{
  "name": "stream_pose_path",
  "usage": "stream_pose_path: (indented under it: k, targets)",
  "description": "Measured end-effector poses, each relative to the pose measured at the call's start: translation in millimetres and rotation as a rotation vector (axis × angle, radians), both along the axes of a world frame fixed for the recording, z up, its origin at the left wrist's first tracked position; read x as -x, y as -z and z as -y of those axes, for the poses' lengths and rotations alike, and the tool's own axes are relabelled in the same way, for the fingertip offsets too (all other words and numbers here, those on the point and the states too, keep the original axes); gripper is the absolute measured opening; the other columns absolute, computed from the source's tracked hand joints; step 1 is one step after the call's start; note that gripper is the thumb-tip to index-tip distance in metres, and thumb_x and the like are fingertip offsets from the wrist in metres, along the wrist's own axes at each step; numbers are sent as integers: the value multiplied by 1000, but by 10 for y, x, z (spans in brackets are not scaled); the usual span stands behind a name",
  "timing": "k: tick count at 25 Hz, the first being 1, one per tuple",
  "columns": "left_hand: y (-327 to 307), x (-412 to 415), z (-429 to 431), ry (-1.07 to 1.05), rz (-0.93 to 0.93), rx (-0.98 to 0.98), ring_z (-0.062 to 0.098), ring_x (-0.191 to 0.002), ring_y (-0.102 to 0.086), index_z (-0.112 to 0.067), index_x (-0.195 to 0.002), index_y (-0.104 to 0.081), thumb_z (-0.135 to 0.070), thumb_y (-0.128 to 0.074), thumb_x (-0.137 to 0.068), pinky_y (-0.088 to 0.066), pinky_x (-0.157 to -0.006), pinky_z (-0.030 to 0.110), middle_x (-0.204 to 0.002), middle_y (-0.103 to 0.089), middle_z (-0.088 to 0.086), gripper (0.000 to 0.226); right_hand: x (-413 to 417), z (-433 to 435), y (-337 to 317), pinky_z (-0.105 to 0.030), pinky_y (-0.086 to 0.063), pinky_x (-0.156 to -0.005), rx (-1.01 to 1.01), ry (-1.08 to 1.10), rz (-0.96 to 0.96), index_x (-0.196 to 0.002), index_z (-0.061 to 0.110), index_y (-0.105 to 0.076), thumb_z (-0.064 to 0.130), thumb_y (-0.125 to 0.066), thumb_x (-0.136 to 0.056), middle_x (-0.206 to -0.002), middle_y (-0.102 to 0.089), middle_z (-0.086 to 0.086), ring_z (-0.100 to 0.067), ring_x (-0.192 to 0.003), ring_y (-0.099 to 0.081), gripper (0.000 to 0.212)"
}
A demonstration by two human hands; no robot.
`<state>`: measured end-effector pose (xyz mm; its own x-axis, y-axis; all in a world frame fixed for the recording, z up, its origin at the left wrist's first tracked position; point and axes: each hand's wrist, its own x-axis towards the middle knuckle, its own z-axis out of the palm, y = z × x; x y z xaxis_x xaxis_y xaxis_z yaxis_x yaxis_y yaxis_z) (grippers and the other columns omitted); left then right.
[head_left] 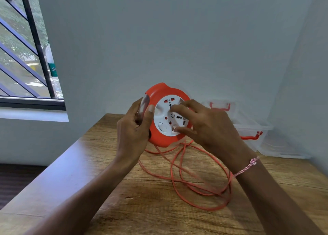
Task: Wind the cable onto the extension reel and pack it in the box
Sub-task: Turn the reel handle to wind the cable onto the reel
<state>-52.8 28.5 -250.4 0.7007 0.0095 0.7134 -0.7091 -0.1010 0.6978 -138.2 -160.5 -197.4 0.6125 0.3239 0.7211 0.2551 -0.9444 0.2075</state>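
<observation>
Reel point(160, 94) first: I see the orange extension reel held up on its edge above the wooden worktop point(124, 199), with its white socket face point(165, 114) turned toward me. The face carries several sockets and small red and dark marks. The left hand point(132, 128) holds the reel at its left rim; the grip is closed around the edge, with the thumb lying on the front of the orange rim and the other fingers going behind, where I cannot see them. The right hand point(211, 128) rests on the white face. Its fingers are spread and bent, the fingertips touch the face near the middle and the thumb presses at the lower edge of the white part, so this grip is half open, laid on the face and not wrapped around anything.

From the bottom of the reel the orange cable point(204, 192) hangs down and lies in several loose loops on the worktop, under and beside the right forearm. On the right wrist I see a thin pink and white bracelet point(248, 166).

Behind the right hand, against the wall, stands a clear plastic box point(252, 126) with red latches, its lid point(284, 149) lying beside it. On the left is a window point(23, 57) with dark bars.
</observation>
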Motion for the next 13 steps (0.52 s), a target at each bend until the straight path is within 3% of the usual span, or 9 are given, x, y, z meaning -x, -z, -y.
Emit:
stream_pose_path:
  k: [3,7,10,13]
  targets:
    - [-12,28,2,40,-35,-11,34,-75,-79,-31,-145,-62,-66,-50,-101,-63,-58,58,-90,-78,17,57,11,9,6,-29,-49,-52,143,10,56,-144,33,-57,43,-79,-87,-121,-74,-9,-30,-72,-75,62]
    - [-38,56,2,68,-57,8,21,-78,-81,-42,-138,-62,-61,-52,-103,-66,-63,52,-91,-80,-12,41,1,-26,9,-25,-43,-49,241,30,155,-145,33,-58,41,-80,-88,-111,-77,-15,-31,-63,-73,62]
    - [-63,80,-7,60,-30,-3,17,-79,-81,-61,-122,-59,-62,-53,-102,-67,-64,48,-88,-80,-15,21,-19,-19,43,-27,-46,-51,281,20,111,-144,35,-59,47,-75,-92,-109,-78,-14,-30,-67,-75,56]
    - [-67,110,-3,46,-4,-19,19,-76,-79,-74,-112,-58,-66,-51,-101,-65,-60,45,-88,-78,-10,16,-30,-40,63,-29,-54,-57,172,5,99,-139,32,-63,54,-71,-91,-96,-80,-8,-28,-69,-75,54]
